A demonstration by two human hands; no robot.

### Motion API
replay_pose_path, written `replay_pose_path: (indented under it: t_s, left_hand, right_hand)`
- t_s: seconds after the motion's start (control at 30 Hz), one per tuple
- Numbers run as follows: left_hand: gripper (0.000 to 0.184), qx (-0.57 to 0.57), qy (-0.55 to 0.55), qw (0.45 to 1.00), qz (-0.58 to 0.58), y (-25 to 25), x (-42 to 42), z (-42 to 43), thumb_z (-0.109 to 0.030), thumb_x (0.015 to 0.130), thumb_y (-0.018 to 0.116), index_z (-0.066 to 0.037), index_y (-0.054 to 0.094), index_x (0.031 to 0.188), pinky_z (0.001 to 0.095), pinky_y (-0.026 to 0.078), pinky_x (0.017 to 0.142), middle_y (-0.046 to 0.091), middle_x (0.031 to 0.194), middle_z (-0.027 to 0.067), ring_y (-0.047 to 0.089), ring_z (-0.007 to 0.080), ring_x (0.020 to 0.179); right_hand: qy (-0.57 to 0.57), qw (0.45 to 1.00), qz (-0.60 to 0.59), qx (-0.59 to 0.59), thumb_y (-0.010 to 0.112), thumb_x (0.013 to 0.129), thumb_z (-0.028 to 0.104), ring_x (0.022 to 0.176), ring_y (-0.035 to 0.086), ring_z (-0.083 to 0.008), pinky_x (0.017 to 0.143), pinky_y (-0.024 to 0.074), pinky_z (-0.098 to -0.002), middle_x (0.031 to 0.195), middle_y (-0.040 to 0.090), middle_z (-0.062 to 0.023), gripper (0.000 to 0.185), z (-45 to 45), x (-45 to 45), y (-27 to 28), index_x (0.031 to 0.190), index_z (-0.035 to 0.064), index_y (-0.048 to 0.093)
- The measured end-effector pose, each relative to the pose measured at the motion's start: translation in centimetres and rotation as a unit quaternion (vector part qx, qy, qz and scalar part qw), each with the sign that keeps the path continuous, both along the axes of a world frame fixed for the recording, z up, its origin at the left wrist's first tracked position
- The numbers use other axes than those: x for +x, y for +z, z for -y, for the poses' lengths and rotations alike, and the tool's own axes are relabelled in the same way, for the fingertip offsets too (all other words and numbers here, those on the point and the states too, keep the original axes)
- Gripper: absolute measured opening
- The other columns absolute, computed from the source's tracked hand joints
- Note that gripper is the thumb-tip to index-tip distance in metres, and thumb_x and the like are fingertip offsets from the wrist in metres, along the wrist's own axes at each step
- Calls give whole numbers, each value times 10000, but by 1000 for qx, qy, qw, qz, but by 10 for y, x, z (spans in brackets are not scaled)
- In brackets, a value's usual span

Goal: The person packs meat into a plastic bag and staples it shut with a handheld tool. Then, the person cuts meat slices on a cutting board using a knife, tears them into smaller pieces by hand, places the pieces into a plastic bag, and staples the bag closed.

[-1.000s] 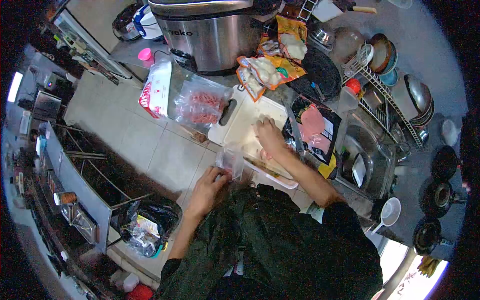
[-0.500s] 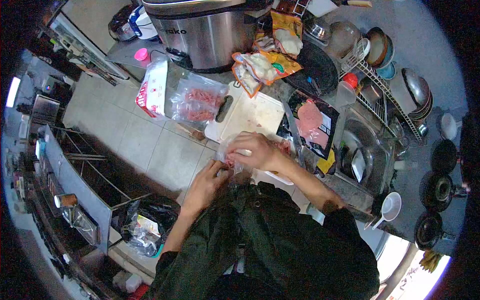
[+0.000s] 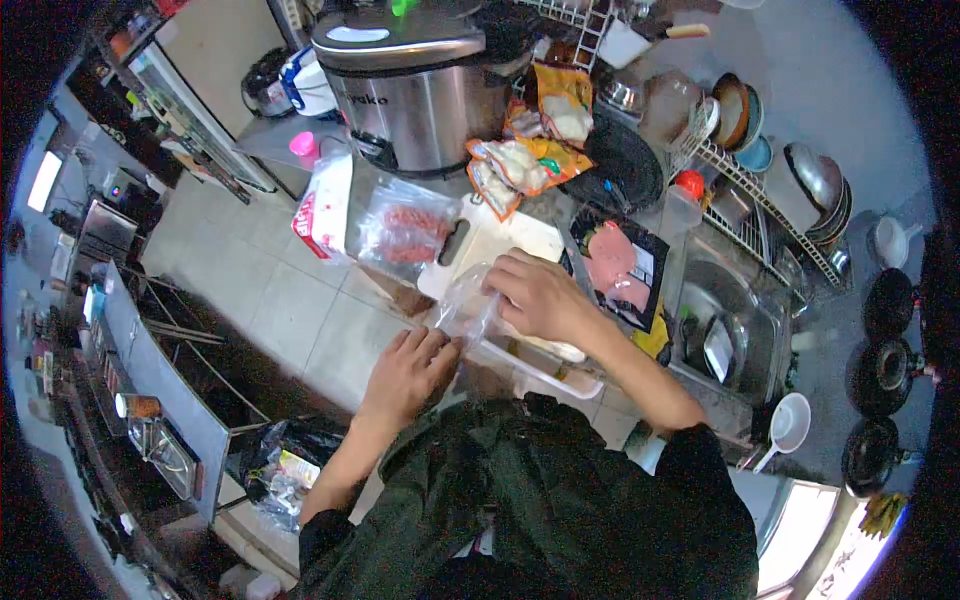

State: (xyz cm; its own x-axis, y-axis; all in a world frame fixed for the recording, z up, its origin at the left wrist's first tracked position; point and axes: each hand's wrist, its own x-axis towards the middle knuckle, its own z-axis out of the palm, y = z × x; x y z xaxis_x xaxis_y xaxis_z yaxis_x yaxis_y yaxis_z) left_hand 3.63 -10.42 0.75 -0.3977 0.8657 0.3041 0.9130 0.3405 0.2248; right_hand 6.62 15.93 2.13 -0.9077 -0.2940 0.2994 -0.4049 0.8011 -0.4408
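A clear plastic bag (image 3: 468, 312) is stretched between my two hands, low in front of the cutting board. My left hand (image 3: 412, 372) pinches its left edge. On the other side, my right hand (image 3: 540, 295) has curled fingers around the bag's upper right part. Behind them lies the white cutting board (image 3: 490, 238), partly covered by the right hand. A white tray (image 3: 555, 382) sits under and beside the right wrist. Bags of reddish ground meat (image 3: 408, 228) lie flat left of the board. Pink round slices (image 3: 612, 255) rest on a black package to the right.
Left of the meat bags stands a red and white box (image 3: 325, 210). A large steel cooker (image 3: 425, 110) and orange food bags (image 3: 520, 168) are behind the board. On the right are a sink (image 3: 735, 310), a dish rack (image 3: 765, 210) and a white ladle (image 3: 790, 425).
My right hand went from the board to the bag, then up and right with its edge. The bag now looks stretched wider between my hands. The view has shifted slightly.
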Motion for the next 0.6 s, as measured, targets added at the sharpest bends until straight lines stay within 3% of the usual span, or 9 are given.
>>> replay_pose_path:
  t_s: [0.03, 0.13, 0.2, 0.27, 0.37, 0.43, 0.5, 0.6]
  left_hand:
    - [366, 31, 6, 999, -31, 9, -1, 0, -158, 813, 693, -97, 624, 1168, 402, 503, 832, 604, 1047, 71, 608, 269, 999]
    - [294, 46, -6, 998, -35, 41, -2, 2, -158, 830, 685, -89, 615, 1107, 400, 503, 809, 606, 1011, 71, 617, 268, 965]
    - [229, 48, -8, 998, -46, 57, 1, -3, -147, 842, 692, -84, 600, 1042, 398, 503, 777, 599, 988, 63, 613, 267, 927]
    - [223, 79, -25, 995, -59, 71, 4, -7, -138, 842, 699, -84, 598, 1033, 395, 504, 766, 594, 978, 57, 608, 263, 912]
    - [196, 109, -64, 989, -69, 89, -1, -8, -128, 807, 751, -105, 635, 964, 395, 485, 785, 612, 1002, 33, 573, 254, 927]
    - [176, 118, -89, 987, -56, 108, -2, -7, -127, 781, 778, -122, 661, 912, 406, 458, 833, 623, 1023, 18, 547, 253, 962]
    - [171, 89, -108, 988, -67, 129, -9, -8, -136, 783, 771, -128, 666, 918, 408, 445, 867, 639, 1014, 16, 552, 254, 972]
    - [170, 32, -104, 986, -124, 148, -11, -10, -160, 772, 764, -125, 659, 901, 404, 442, 895, 657, 982, 13, 569, 251, 1002]
  right_hand:
    - [20, 997, -71, 24, 663, 770, 101, 919, 604, -311, 782, 511, -425, 913, 593, -100, 155, 3, 2, 2, 902, 53, 600]
    - [31, 996, -37, 76, 675, 783, 163, 961, 603, -308, 839, 527, -434, 957, 584, -102, 213, -10, 17, 30, 963, 66, 618]
    - [-1, 990, -122, 70, 703, 791, 182, 981, 595, -292, 875, 494, -434, 956, 577, -89, 233, -10, 26, 59, 983, 71, 631]
    - [5, 988, -57, 146, 703, 804, 158, 985, 588, -292, 870, 489, -447, 956, 569, -97, 215, -17, 36, 70, 988, 68, 636]
    - [-1, 989, -90, 121, 699, 809, 137, 1005, 590, -305, 881, 483, -454, 973, 570, -120, 223, -24, 44, 99, 1009, 58, 639]
    - [35, 994, -46, 88, 688, 805, 115, 1022, 586, -314, 891, 479, -453, 978, 575, -125, 223, -30, 44, 99, 1012, 49, 637]
    - [76, 996, -2, 49, 684, 787, 106, 1085, 560, -327, 934, 466, -456, 1042, 575, -129, 243, -36, 44, 107, 1013, 34, 630]
    - [98, 994, -42, 2, 709, 769, 133, 1141, 529, -337, 991, 446, -440, 1115, 546, -143, 263, -36, 52, 125, 998, 35, 626]
